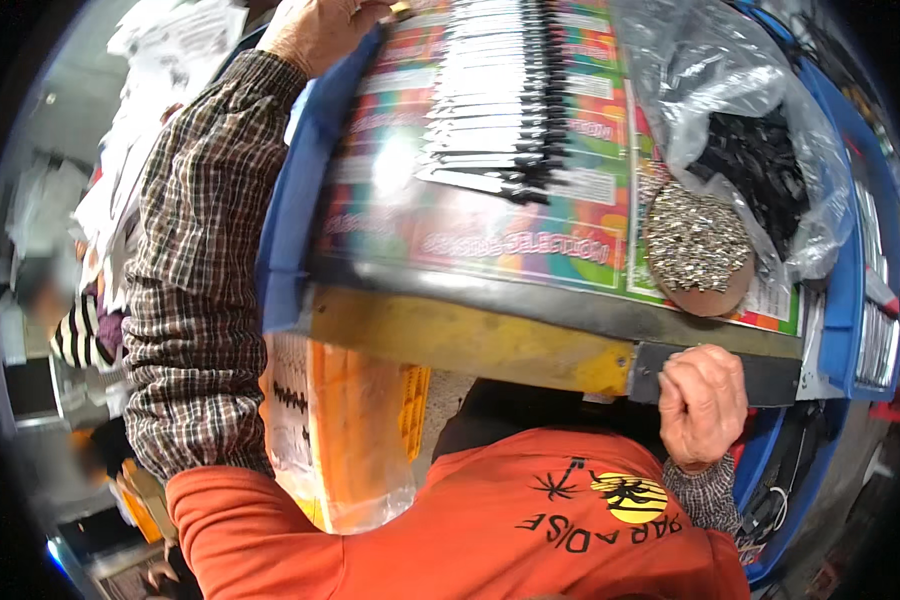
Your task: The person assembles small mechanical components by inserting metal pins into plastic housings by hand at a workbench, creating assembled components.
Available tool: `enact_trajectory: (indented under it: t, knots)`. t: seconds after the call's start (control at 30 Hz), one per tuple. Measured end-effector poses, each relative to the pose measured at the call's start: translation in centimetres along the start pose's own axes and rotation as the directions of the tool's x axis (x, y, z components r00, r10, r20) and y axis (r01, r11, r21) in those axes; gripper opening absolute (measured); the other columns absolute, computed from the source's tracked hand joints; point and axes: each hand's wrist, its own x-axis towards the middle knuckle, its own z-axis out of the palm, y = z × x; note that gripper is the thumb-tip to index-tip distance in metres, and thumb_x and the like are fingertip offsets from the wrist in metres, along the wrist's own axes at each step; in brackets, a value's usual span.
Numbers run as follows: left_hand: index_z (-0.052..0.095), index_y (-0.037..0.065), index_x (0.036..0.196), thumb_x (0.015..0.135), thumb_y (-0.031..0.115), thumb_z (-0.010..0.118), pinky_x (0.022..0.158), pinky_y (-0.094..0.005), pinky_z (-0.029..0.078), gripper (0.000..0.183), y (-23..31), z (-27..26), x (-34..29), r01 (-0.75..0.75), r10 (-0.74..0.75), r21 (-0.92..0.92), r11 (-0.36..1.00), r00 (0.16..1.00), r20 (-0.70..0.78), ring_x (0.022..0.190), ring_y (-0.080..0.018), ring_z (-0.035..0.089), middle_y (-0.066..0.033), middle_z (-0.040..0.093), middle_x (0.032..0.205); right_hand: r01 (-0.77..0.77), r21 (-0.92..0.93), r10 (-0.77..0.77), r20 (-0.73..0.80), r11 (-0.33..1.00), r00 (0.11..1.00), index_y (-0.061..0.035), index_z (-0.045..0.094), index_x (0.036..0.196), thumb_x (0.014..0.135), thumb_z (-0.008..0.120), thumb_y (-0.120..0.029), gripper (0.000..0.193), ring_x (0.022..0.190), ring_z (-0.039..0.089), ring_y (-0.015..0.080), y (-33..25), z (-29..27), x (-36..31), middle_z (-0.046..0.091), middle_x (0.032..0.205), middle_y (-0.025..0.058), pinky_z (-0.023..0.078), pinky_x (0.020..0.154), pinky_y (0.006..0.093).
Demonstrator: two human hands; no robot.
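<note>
My left hand [315, 32] reaches to the top edge of the view, above a blue bin wall. Its fingers are partly cut off there, and a small gold-coloured bit [400, 10] shows at the fingertips. My right hand [705, 405] is curled over the dark front edge of the table [650, 372]. A long row of white pens [485, 130] with black ends lies side by side on a colourful printed mat [390, 235]. To their right, a round dish [710, 300] is heaped with small shiny metal pieces [697, 238].
A clear plastic bag [710, 60] holds black parts [755, 170] behind the dish. Blue bins [842, 330] stand at the right, and a blue wall [288, 240] borders the left. Below the table is an orange crate [360, 430] with clear plastic. A striped sleeve [80, 330] shows at far left.
</note>
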Motion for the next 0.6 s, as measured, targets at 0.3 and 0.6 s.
enact_trajectory:
  t: [0.3,0.6]
  knots:
    - [0.066,0.007,0.088,0.086,0.018,0.061,0.067,-0.0379,0.051,0.012,-1.5,-6.9,-13.6,0.202,-0.226,0.235,0.951,0.971,0.078,0.076,-0.0321,0.065,-0.0139,0.066,0.079,-0.018,-0.021,0.016,-0.108,1.000,0.994,-0.0004,0.061,0.088,0.076,0.069,-0.001,0.014,0.074,0.059,0.0295,-0.6,1.0,0.6,0.061,0.081,0.0119,0.049,0.070,0.0392]
    - [0.065,-0.001,0.080,0.076,0.005,0.067,0.063,-0.0324,0.051,0.008,-3.7,-6.5,-21.7,0.448,-0.487,0.192,0.873,0.804,0.340,0.066,-0.0236,0.067,-0.0141,0.067,0.071,-0.023,-0.077,0.013,-0.129,0.997,0.992,0.0007,0.060,0.087,0.076,0.067,0.004,0.014,0.075,0.058,0.0303,-1.1,1.4,0.9,0.060,0.081,0.0122,0.048,0.073,0.0400]
